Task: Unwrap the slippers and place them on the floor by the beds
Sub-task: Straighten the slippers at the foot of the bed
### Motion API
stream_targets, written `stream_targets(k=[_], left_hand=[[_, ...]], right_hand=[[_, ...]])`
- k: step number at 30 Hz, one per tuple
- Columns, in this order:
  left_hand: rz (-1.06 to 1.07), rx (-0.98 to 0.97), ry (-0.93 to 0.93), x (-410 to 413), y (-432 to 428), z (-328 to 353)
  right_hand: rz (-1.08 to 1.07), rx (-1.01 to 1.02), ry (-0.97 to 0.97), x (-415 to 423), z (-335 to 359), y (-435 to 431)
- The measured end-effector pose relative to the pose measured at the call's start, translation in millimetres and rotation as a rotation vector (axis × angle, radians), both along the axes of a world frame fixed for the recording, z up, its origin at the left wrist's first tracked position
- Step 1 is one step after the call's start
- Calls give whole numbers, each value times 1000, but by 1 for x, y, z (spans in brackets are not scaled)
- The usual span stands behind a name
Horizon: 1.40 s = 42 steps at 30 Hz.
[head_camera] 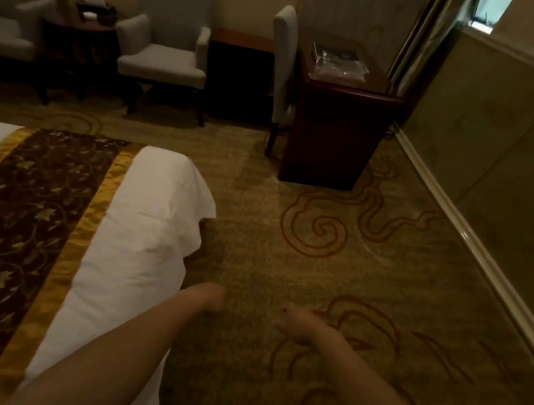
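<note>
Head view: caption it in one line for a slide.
Both empty hands, left and right, reach over patterned carpet beside the bed; plastic wrapping lies on the desk.

A dark reddish wooden desk stands against the far wall. Left of the desk sit a grey upholstered side chair, then a grey high-backed armchair.

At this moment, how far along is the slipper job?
Done: nothing visible; no slippers lie on the carpet beside the bed. In hand: nothing, left hand and right hand look empty. Left: probably fetching the clear plastic-wrapped items on the desk, unwrapping, placing.
</note>
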State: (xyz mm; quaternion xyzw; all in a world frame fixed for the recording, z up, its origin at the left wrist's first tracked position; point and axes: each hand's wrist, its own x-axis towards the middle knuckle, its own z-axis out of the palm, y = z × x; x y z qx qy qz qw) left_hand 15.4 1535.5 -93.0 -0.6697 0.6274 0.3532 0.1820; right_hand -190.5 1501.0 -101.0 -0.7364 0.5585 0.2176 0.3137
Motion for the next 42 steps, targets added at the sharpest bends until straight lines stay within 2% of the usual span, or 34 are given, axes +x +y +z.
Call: stream_targets(k=[8, 15, 20, 27, 32, 42], left_hand=[[34, -118, -1, 32, -167, 24], [123, -145, -14, 76, -319, 6], [294, -105, 14, 123, -432, 8], [529, -80, 53, 200, -530, 6], [600, -80, -14, 265, -615, -13], [738, -119, 14, 406, -802, -2]], right_hand=[[82, -156, -47, 29, 33, -187], [202, -165, -66, 87, 5, -363], [339, -110, -51, 145, -4, -500], [478, -24, -67, 238, 1, -633], [563, -24, -97, 317, -6, -727], [643, -27, -96, 470, 15, -928]])
